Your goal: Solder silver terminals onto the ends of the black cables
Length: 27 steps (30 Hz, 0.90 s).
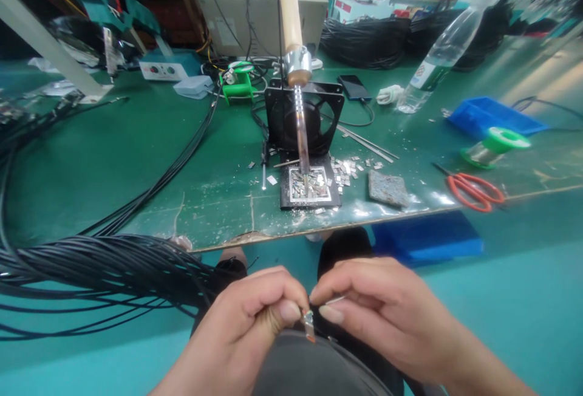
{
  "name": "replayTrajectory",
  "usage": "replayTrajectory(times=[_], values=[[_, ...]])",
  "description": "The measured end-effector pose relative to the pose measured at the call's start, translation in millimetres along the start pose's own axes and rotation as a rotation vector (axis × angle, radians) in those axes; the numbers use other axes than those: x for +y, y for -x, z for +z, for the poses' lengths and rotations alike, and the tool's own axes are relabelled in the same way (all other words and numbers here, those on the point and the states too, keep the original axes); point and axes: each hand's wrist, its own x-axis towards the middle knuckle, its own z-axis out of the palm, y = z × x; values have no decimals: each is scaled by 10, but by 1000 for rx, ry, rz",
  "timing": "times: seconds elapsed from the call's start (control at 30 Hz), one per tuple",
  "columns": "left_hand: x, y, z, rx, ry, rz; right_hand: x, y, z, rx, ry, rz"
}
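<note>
Above my lap, my left hand (262,317) is closed in a pinch on a small silvery metal connector (309,323) with a reddish-orange end. Close beside it, my right hand (378,311) is also closed, thumb against fingers, on a thin pale strip (336,300) whose kind I cannot make out. The fingertips of both hands almost meet at the connector. In front of them, on the bench, a soldering iron (300,116) with a wooden handle points tip-down at a white-framed tray (291,199) of small metal bits.
Black cables (113,268) hang over the bench edge at left. A black fan (334,116) stands behind the iron. To the right are a grey sponge (387,189), orange-handled scissors (476,192), a solder spool (494,147), a blue bin (489,116) and a plastic bottle (441,56).
</note>
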Motion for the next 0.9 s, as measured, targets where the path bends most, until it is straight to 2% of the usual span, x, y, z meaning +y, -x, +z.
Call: replayTrajectory(times=[0.47, 0.9], values=[[4, -16, 22, 7, -2, -16, 52, 0, 144, 69, -153, 93], [41, -27, 17, 15, 0, 23, 50, 41, 186, -4, -430, 300]])
